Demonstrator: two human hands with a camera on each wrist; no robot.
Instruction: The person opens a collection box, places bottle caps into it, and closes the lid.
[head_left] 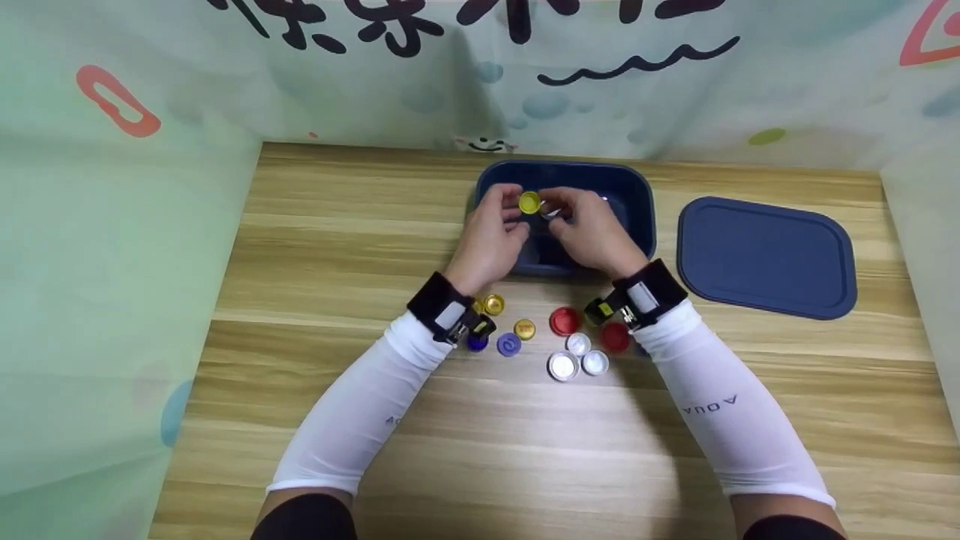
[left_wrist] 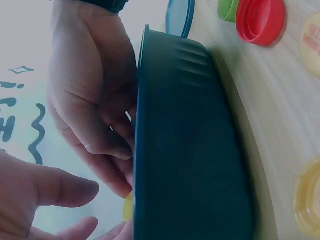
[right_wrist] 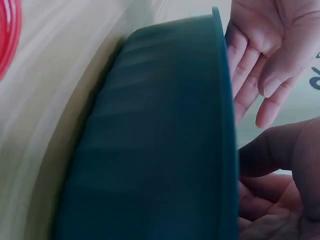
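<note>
Both hands are over the navy-blue box [head_left: 640, 217]. My left hand [head_left: 485, 240] has loosely extended fingers, the thumb apart from them. A yellow bottle cap [head_left: 529, 202] lies between the two hands, close to the left fingers and overlapping the right fingertips; in the left wrist view, a sliver of it shows past the right fingers. My right hand [head_left: 592, 231] curls thumb and index finger round a white bottle cap [head_left: 550, 213], mostly covered by the fingers. The box wall [right_wrist: 165, 135] hides part of both hands in the wrist views.
The blue lid [head_left: 767, 257] lies to the right of the box. In front of it are several loose caps: a red cap [head_left: 565, 321], a white cap [head_left: 564, 366], a purple cap [head_left: 508, 344], a gold cap [head_left: 524, 329] and a green cap [left_wrist: 228, 10]. A printed cloth [head_left: 375, 90] hangs behind.
</note>
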